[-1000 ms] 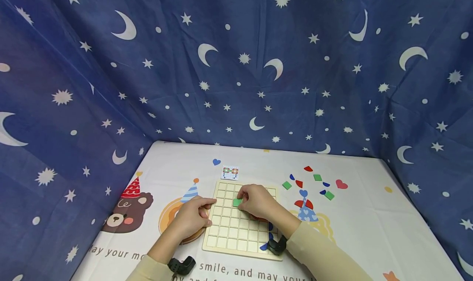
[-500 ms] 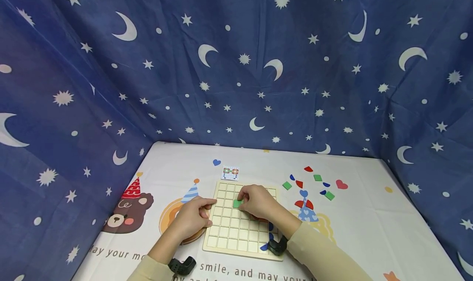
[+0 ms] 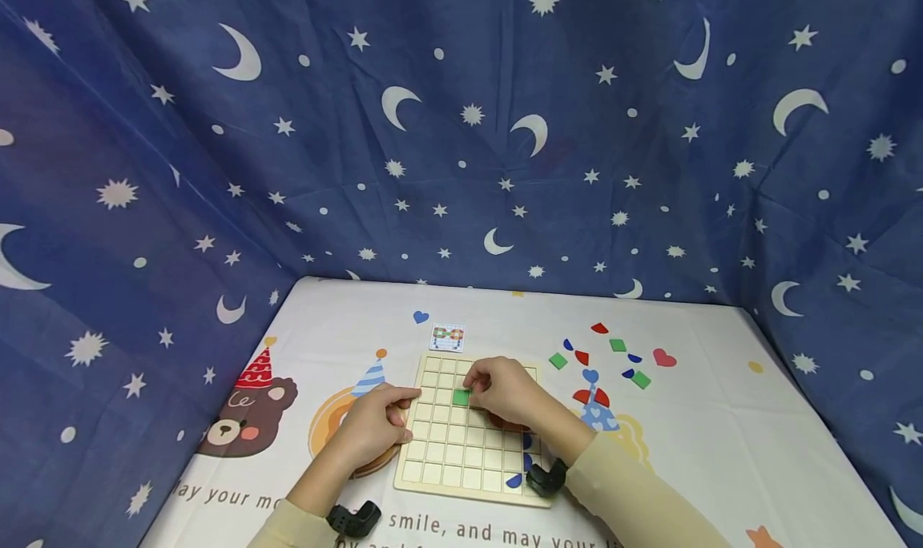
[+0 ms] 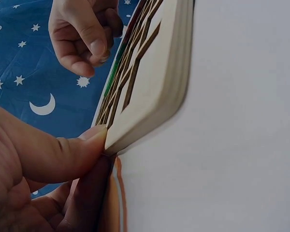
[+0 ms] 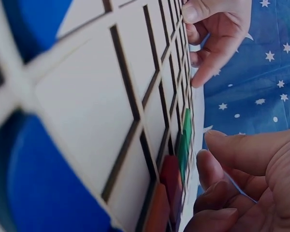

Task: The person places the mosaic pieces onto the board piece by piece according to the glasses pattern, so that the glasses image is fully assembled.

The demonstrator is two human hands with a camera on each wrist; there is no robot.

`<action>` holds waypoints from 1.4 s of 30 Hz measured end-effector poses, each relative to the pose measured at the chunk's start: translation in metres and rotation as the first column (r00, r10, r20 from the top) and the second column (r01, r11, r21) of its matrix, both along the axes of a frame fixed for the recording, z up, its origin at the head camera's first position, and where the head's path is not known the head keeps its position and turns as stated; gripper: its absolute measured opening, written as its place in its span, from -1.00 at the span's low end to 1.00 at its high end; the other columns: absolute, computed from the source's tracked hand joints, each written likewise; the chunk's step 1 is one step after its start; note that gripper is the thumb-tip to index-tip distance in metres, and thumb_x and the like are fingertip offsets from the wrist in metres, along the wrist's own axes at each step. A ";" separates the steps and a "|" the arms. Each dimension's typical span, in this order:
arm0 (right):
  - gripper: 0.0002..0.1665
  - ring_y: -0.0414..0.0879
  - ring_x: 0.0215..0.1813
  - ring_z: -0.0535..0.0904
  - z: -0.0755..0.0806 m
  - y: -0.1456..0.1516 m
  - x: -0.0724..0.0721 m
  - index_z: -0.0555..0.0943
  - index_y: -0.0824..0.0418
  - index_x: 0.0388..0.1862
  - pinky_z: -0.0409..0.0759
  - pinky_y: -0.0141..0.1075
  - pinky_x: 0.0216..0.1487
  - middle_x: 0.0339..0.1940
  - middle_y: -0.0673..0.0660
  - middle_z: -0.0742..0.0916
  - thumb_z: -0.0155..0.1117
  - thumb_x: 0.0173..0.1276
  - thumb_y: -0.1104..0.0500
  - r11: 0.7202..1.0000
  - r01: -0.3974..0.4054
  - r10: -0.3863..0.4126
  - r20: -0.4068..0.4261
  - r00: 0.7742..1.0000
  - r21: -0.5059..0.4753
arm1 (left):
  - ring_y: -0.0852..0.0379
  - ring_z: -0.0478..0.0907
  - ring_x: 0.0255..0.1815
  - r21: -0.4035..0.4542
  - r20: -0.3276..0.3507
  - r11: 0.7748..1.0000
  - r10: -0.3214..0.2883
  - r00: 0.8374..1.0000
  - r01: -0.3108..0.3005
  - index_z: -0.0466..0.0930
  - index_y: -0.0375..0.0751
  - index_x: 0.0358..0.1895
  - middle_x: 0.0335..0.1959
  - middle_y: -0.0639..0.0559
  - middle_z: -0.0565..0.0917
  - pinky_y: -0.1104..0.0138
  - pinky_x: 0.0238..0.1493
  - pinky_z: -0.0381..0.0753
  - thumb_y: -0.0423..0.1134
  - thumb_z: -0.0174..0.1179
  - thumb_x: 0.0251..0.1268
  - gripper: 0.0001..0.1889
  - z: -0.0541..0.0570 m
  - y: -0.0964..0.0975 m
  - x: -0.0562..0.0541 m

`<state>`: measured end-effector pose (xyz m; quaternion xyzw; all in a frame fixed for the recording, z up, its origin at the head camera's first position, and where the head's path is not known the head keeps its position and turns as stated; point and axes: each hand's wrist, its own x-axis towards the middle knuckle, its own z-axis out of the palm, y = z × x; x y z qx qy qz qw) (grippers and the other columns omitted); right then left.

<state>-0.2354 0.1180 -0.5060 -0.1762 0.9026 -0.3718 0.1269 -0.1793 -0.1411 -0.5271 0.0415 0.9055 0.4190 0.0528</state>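
A pale wooden grid board point(image 3: 436, 453) lies on the table. My left hand point(image 3: 376, 421) is at its left edge, the index finger straight and the thumb tip spread apart from it; in the left wrist view that thumb point(image 4: 63, 152) touches the edge. A green square tile point(image 3: 461, 397) sits on the board. Just right of it hovers my right hand point(image 3: 503, 389), its fingers loosely bent with nothing between them. In the right wrist view, red point(image 5: 171, 176) and green point(image 5: 186, 128) pieces stand in the grid close by. Blue pieces point(image 3: 513, 481) lie at the board's right side, partly behind my right wrist.
A small printed pattern card point(image 3: 447, 337) lies beyond the board. Loose green squares point(image 3: 558, 360), red pieces point(image 3: 599, 328) and small blue pieces point(image 3: 634, 358) are scattered at the right back. Behind the table hangs a blue star-and-moon curtain point(image 3: 461, 131).
My right fingertips have drawn slightly right, away from the green tile, leaving more of it uncovered. My left hand keeps its place at the board's edge.
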 end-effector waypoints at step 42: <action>-0.83 -0.04 -0.21 0.55 0.005 0.154 0.004 0.77 0.14 -0.14 0.61 -0.32 -0.16 -0.32 0.04 0.69 0.46 0.37 0.37 0.950 0.291 -0.292 -0.013 0.956 0.116 | 0.22 0.51 -0.33 0.016 0.024 1.000 0.008 1.000 -0.008 0.77 0.00 0.26 -0.14 0.15 0.66 0.38 -0.30 0.47 -0.50 0.60 -0.08 -0.30 -0.002 0.000 -0.001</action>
